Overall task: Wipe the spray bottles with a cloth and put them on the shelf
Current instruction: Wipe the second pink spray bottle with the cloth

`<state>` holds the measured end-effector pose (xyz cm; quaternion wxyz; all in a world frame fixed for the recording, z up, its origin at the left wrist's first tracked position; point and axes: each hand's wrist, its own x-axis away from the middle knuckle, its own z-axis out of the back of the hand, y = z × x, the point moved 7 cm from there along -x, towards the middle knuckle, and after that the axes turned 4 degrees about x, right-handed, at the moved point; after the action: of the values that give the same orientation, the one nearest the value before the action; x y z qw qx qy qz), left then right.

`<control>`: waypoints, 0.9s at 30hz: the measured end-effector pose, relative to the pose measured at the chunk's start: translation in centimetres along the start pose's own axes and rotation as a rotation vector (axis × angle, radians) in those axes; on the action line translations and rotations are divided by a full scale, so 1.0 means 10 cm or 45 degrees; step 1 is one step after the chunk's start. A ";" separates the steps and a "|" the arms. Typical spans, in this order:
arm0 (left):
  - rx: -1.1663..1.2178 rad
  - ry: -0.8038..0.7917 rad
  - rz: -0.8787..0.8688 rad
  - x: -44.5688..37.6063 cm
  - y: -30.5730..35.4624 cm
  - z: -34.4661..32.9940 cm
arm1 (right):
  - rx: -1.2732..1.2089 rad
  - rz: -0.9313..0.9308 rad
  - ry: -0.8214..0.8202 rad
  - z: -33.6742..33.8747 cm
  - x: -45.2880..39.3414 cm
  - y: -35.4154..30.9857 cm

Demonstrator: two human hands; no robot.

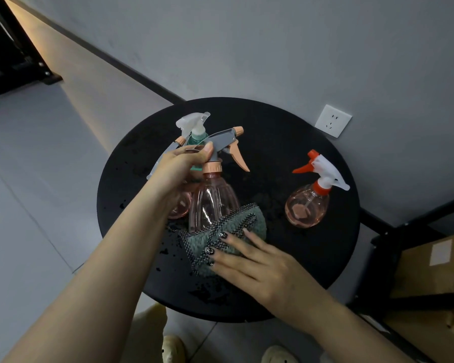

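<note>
A pink ribbed spray bottle (212, 203) with a grey and peach trigger head stands on the round black table (286, 158). My left hand (180, 166) grips its neck and head. My right hand (257, 260) presses a green and checked cloth (220, 239) against the bottle's base. Behind my left hand, partly hidden, are a teal bottle (198, 138) with a clear white head and another pink bottle (180, 205). A round pink bottle (308, 205) with a white and red-orange head stands apart at the table's right.
A black metal shelf (404, 258) stands at the right with cardboard boxes (435, 265) on it. Another black rack (13, 66) is at the top left. A white wall socket (332, 121) sits behind the table. Dark wet spots speckle the tabletop. My shoes show at the bottom.
</note>
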<state>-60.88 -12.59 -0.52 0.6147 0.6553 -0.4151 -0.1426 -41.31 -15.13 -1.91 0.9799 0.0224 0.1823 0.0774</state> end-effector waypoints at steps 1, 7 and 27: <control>-0.012 -0.003 0.001 0.00 -0.01 0.00 | 0.014 0.005 -0.002 0.01 0.00 0.00; -0.013 -0.053 0.012 0.01 -0.02 -0.08 | -0.118 -0.187 0.061 0.10 -0.17 0.22; -0.073 -0.019 0.049 -0.01 -0.05 -0.04 | -0.061 -0.002 -0.007 0.00 0.07 0.02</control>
<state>-60.50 -12.35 -0.93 0.6327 0.6282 -0.4282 -0.1474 -40.67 -14.80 -2.11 0.9808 -0.0010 0.1776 0.0809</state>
